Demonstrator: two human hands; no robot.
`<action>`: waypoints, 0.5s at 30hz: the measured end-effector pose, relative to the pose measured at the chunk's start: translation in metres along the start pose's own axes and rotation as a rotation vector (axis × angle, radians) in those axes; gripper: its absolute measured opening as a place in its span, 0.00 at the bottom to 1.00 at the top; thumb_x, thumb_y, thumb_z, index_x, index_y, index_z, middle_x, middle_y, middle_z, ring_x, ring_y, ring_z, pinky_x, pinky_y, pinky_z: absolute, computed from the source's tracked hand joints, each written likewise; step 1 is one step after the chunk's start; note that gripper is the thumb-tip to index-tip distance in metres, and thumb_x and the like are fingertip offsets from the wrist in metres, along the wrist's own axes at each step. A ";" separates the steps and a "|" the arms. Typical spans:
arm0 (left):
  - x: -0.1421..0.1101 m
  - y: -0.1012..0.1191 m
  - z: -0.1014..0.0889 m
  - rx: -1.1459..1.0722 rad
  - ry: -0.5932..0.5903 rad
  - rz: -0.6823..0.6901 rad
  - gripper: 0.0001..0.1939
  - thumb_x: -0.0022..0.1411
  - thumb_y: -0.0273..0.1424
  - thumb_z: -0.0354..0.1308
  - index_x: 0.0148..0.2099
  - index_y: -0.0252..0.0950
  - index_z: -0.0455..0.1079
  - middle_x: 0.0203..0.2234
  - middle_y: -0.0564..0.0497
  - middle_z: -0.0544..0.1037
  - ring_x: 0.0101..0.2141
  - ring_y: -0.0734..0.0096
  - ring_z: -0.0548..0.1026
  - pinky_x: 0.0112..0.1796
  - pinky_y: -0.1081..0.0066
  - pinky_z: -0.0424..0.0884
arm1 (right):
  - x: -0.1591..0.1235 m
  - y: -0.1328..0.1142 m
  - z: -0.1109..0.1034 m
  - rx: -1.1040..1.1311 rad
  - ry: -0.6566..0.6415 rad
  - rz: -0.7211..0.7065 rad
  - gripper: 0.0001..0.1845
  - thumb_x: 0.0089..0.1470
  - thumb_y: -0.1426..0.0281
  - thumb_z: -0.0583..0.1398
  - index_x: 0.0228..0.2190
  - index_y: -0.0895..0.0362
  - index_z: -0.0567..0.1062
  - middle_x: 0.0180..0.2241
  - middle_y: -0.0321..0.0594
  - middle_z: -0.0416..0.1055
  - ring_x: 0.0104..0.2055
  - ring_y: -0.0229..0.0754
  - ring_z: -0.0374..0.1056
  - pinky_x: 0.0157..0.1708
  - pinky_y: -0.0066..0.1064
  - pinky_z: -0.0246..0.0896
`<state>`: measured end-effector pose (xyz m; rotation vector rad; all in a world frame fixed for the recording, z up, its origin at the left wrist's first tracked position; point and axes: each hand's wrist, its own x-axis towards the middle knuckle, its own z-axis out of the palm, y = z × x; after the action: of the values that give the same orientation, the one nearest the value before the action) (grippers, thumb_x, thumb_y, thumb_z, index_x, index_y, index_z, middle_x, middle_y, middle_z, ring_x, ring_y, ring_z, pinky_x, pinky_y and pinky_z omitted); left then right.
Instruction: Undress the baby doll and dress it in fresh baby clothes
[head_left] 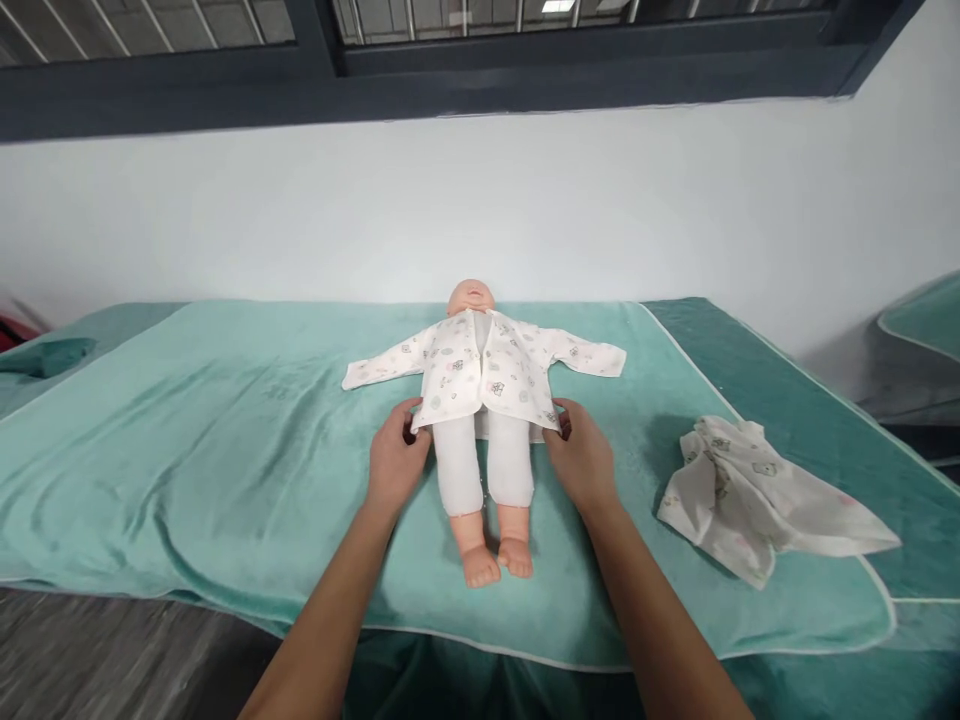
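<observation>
A baby doll lies on its back, feet toward me, with its head close to the wall. It wears a white printed baby shirt, open down the front, sleeves spread to both sides and covering the doll's hands. My left hand pinches the shirt's lower left corner between thumb and fingers. At the lower right corner, my right hand grips the hem the same way. White cloth covers the doll's legs down to the shins, and its feet are bare.
A crumpled white printed cloth lies to the right on the green blanket. Behind the bed rises a white wall, below a dark window frame with bars. Grey floor shows at the lower left.
</observation>
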<state>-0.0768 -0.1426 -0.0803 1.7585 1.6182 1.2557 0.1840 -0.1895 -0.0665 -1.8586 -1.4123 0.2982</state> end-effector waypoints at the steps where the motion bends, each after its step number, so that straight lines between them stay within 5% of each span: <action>1: 0.000 -0.001 -0.001 -0.070 0.009 -0.024 0.22 0.56 0.31 0.55 0.54 0.39 0.71 0.27 0.56 0.70 0.29 0.69 0.69 0.35 0.70 0.67 | 0.001 0.001 0.000 0.053 0.032 -0.027 0.22 0.55 0.68 0.55 0.52 0.56 0.72 0.39 0.42 0.73 0.37 0.46 0.68 0.39 0.37 0.62; 6: -0.001 -0.003 -0.005 -0.326 0.031 -0.041 0.19 0.56 0.31 0.57 0.51 0.39 0.72 0.28 0.56 0.67 0.29 0.73 0.67 0.34 0.72 0.66 | 0.000 0.006 -0.001 0.253 0.103 -0.069 0.21 0.50 0.70 0.55 0.47 0.57 0.74 0.46 0.47 0.71 0.41 0.45 0.68 0.43 0.39 0.66; 11: 0.000 -0.004 -0.004 -0.379 0.102 -0.098 0.15 0.58 0.31 0.56 0.49 0.39 0.72 0.28 0.56 0.68 0.29 0.74 0.68 0.33 0.73 0.67 | 0.022 0.023 -0.004 0.682 0.095 0.061 0.25 0.55 0.58 0.60 0.52 0.54 0.71 0.47 0.44 0.72 0.49 0.46 0.69 0.49 0.39 0.67; 15: 0.002 -0.005 -0.002 -0.310 0.078 -0.130 0.16 0.60 0.33 0.55 0.49 0.39 0.73 0.29 0.55 0.71 0.30 0.72 0.71 0.34 0.72 0.68 | 0.079 0.055 -0.011 0.405 0.370 0.191 0.26 0.55 0.54 0.60 0.49 0.58 0.71 0.47 0.49 0.71 0.49 0.50 0.68 0.52 0.44 0.65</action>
<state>-0.0811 -0.1402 -0.0828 1.4106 1.4599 1.4398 0.2578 -0.1283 -0.0771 -1.6100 -0.8539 0.2913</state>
